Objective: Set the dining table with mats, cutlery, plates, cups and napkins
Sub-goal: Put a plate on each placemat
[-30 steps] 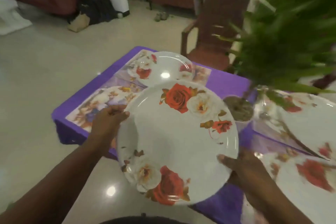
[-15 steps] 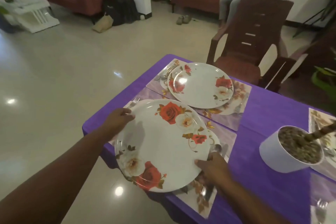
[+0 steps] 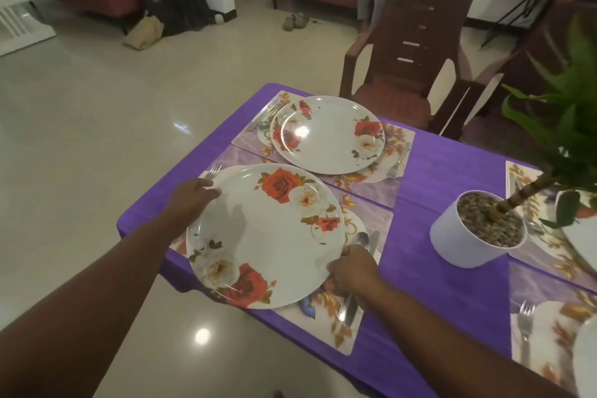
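Both hands hold one rose-patterned plate (image 3: 268, 236) over the near mat (image 3: 368, 229) on the purple tabletop (image 3: 436, 178): left hand (image 3: 190, 200) grip curled on its far-left rim, right hand (image 3: 352, 268) grip pinching its right rim beside a spoon (image 3: 360, 241).

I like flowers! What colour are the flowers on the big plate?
Red and white roses on the round white plate, head view.

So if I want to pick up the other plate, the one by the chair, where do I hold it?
Hold the far plate by its rim, one hand each side. It lies flat on its mat, so slide fingertips under the raised edge.
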